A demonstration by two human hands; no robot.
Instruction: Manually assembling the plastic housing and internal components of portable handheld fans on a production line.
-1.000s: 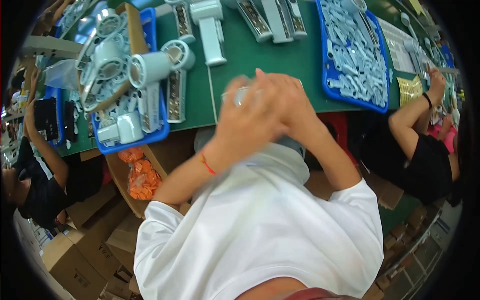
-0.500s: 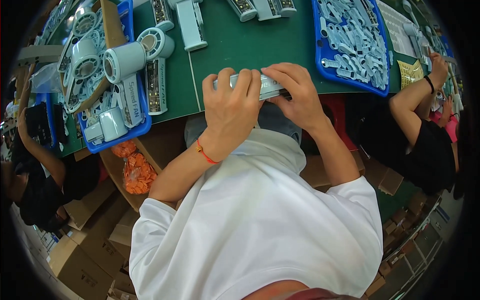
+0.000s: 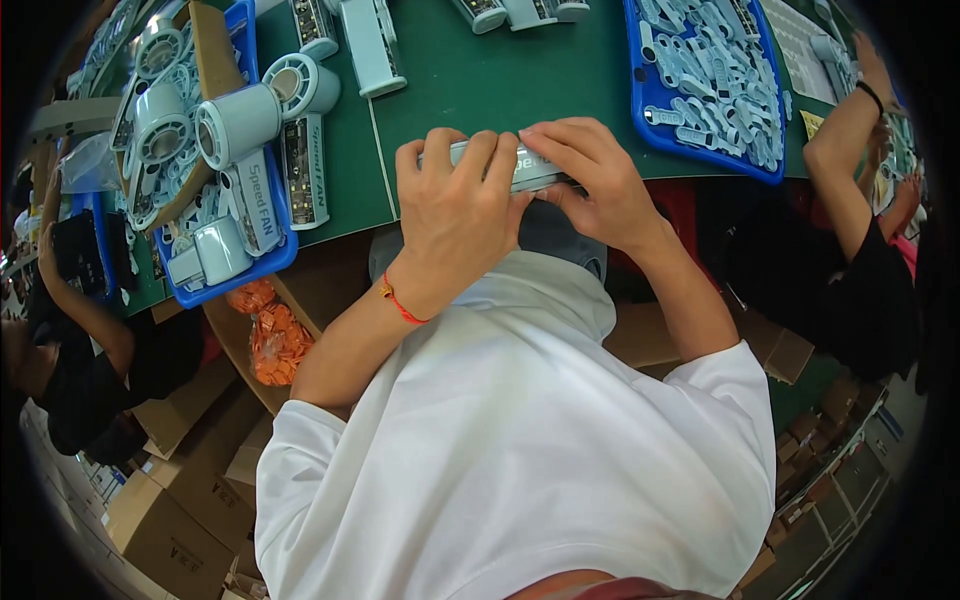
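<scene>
Both of my hands grip a pale grey-blue fan handle casing (image 3: 533, 172) at the table's near edge, holding it lengthwise from left to right. My left hand (image 3: 455, 200), with a red cord at the wrist, is wrapped over its left part. The fingers and thumb of my right hand (image 3: 605, 190) pinch its right end. My fingers hide much of the casing, so its underside does not show. Left of it, a handle with a bared circuit board (image 3: 305, 175) leans by the blue tray. A pale fan body (image 3: 372, 50) lies farther back.
The left blue tray (image 3: 292, 240) holds fan heads and casings. At right, another blue tray (image 3: 650, 135) is full of small pale parts. More open handles (image 3: 530, 12) lie at the back of the green table (image 3: 470, 85). Co-workers' arms (image 3: 845, 165) are on both sides.
My hands and the casing stay together, with small shifts of the fingers and the right hand a little lower. The co-worker's arm at right has risen. The whole view has tilted slightly.
</scene>
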